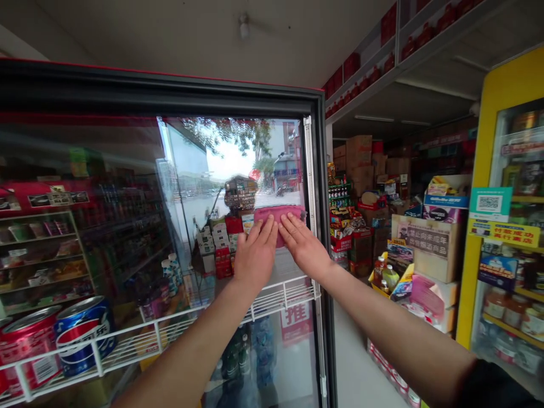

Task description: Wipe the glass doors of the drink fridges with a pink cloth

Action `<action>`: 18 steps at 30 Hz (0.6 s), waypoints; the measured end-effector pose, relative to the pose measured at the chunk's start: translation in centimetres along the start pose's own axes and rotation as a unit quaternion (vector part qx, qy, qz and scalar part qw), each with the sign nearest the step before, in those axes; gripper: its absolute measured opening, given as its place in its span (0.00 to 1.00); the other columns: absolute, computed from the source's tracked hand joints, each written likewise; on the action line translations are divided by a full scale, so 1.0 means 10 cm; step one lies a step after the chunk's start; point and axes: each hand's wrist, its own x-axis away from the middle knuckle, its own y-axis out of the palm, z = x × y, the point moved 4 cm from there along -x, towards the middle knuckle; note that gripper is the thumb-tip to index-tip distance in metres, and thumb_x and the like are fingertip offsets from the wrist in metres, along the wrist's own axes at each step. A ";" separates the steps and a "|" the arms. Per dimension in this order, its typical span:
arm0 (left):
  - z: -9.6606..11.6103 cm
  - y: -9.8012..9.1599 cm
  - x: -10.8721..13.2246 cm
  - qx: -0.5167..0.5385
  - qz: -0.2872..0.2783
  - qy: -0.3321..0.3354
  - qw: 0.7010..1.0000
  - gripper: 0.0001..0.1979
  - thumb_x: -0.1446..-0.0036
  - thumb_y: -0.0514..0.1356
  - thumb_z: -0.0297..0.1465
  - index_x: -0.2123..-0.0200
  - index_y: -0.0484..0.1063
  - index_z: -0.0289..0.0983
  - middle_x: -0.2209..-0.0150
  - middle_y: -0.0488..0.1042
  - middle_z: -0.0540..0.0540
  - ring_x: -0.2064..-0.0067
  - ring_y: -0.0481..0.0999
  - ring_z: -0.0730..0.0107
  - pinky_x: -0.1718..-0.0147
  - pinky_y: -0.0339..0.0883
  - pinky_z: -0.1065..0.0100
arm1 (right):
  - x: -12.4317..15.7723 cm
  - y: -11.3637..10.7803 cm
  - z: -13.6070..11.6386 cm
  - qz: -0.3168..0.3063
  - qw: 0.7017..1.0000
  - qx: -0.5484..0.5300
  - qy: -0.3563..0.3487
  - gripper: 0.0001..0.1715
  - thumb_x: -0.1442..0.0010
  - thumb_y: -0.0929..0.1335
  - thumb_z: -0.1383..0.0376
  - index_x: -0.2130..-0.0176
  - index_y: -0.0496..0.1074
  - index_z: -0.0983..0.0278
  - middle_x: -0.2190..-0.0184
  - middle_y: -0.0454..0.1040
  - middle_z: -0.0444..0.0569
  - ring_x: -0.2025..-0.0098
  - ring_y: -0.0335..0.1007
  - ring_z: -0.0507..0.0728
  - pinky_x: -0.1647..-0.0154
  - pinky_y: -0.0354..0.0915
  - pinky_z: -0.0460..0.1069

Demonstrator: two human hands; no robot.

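A pink cloth (272, 212) lies against the upper right part of the glass door (276, 147), above the white wire rack. My left hand (256, 254) presses on the cloth's lower left part with its fingers stretched out. Flat against its right part rests my right hand (302, 242), fingers extended, close to the black door frame (321, 170). Both hands are open, and the fingertips of the two nearly meet on the cloth. The glass mirrors a street and trees. What lies under the palms is hidden.
The white wire rack (284, 292) crosses below my hands. A blue Pepsi can (83, 337) and a red can (32, 345) stand in it at left. Stacked cartons (359, 153) are behind the door; a yellow-framed fridge (476, 226) stands at right.
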 end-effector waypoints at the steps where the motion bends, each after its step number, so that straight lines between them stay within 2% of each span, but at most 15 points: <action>1: 0.06 0.02 -0.04 -0.001 -0.005 0.010 1.000 0.28 0.25 0.51 0.27 0.27 0.71 0.40 0.23 0.66 0.40 0.28 0.72 0.44 0.45 0.72 0.44 | 0.04 -0.02 0.04 -0.004 1.000 0.012 0.009 0.36 0.25 0.63 0.77 0.23 0.62 0.72 0.21 0.59 0.66 0.16 0.47 0.68 0.19 0.61 0.70; 3: 0.13 0.04 -0.12 -0.001 -0.011 0.025 1.000 0.29 0.26 0.51 0.25 0.25 0.69 0.41 0.22 0.64 0.40 0.27 0.70 0.43 0.44 0.72 0.43 | 0.07 -0.05 0.12 -0.005 0.999 0.031 0.023 0.36 0.26 0.63 0.76 0.23 0.62 0.73 0.21 0.58 0.67 0.16 0.48 0.69 0.19 0.60 0.70; 6: 0.14 0.01 -0.32 0.000 -0.005 0.034 0.999 0.31 0.25 0.49 0.25 0.23 0.64 0.40 0.21 0.61 0.40 0.24 0.66 0.44 0.41 0.70 0.40 | -0.06 -0.13 0.25 -0.002 0.998 0.042 0.036 0.36 0.26 0.63 0.74 0.23 0.61 0.75 0.21 0.56 0.68 0.16 0.47 0.70 0.19 0.59 0.70; 9: 0.09 -0.08 -0.61 -0.003 0.005 0.038 0.999 0.31 0.24 0.45 0.26 0.21 0.60 0.38 0.19 0.58 0.40 0.22 0.61 0.46 0.37 0.66 0.39 | -0.32 -0.26 0.40 -0.003 0.997 0.055 0.054 0.36 0.25 0.62 0.73 0.23 0.59 0.78 0.20 0.54 0.70 0.16 0.46 0.70 0.18 0.57 0.69; 14: -0.02 -0.31 -1.18 0.003 0.028 0.040 0.999 0.33 0.25 0.44 0.26 0.20 0.58 0.37 0.18 0.56 0.39 0.20 0.57 0.44 0.32 0.58 0.37 | -0.85 -0.58 0.65 0.001 0.992 0.107 0.060 0.36 0.25 0.60 0.71 0.23 0.60 0.80 0.20 0.55 0.71 0.17 0.51 0.74 0.16 0.41 0.77; 18: -0.10 -0.46 -1.53 0.019 0.049 0.036 0.998 0.32 0.25 0.45 0.26 0.20 0.56 0.35 0.19 0.57 0.37 0.20 0.54 0.43 0.29 0.51 0.36 | -1.20 -0.78 0.81 0.035 0.991 0.118 0.057 0.35 0.25 0.59 0.70 0.24 0.61 0.81 0.21 0.58 0.70 0.19 0.54 0.73 0.16 0.37 0.78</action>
